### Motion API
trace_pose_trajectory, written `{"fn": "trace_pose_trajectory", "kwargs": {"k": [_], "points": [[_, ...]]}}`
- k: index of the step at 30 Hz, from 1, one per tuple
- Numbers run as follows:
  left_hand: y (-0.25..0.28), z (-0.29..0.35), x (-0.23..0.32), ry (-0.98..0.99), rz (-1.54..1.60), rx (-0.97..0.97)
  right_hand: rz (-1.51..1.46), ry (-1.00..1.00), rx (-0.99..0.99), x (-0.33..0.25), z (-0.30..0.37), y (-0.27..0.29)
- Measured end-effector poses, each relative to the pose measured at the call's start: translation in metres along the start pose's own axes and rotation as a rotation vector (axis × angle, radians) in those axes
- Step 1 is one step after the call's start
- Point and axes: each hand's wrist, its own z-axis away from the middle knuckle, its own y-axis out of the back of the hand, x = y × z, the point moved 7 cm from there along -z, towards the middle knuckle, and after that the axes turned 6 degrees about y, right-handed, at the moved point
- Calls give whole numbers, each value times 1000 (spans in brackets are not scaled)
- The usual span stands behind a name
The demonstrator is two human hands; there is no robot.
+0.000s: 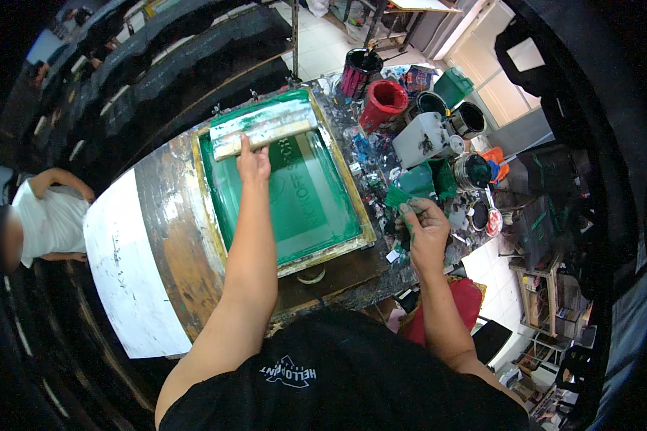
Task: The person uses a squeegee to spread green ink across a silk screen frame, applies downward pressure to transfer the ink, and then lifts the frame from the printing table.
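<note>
A screen-printing frame (217, 237) lies on the worktable, its green mesh (273, 230) smeared with wet green ink around a stencil with lettering. Across the far end of the screen rests a wide squeegee (266, 138) with a pale, ink-stained handle. My left hand (253, 161) grips the squeegee's near side, thumb on top, the other fingers partly hidden. To the right of the frame, my right hand (428, 226) pinches a small flat piece coated in green ink (397, 196), perhaps a scraper. It is held above the table beside a green ink container (417, 179).
Ink-stained containers crowd the table's right side: a red bucket (384, 102), a dark can (359, 72), a white jug (418, 140) and several open tins. A white sheet (126, 266) covers the left end. Another person (54, 219) stands beyond it. A red seat (467, 305) is near my right forearm.
</note>
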Motion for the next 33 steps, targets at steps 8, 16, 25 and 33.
{"fn": "trace_pose_trajectory", "kwargs": {"k": [8, 16, 25, 33], "points": [[-111, 108, 13, 153, -183, -331, 90, 221, 41, -30, -17, 45], [-240, 194, -41, 170, -291, -510, 239, 293, 231, -67, -17, 150], [-275, 205, -143, 280, -542, -589, 656, 832, 182, -81, -29, 174], [-328, 248, -172, 232, -655, -676, 866, 1103, -10, -70, -50, 148]]}}
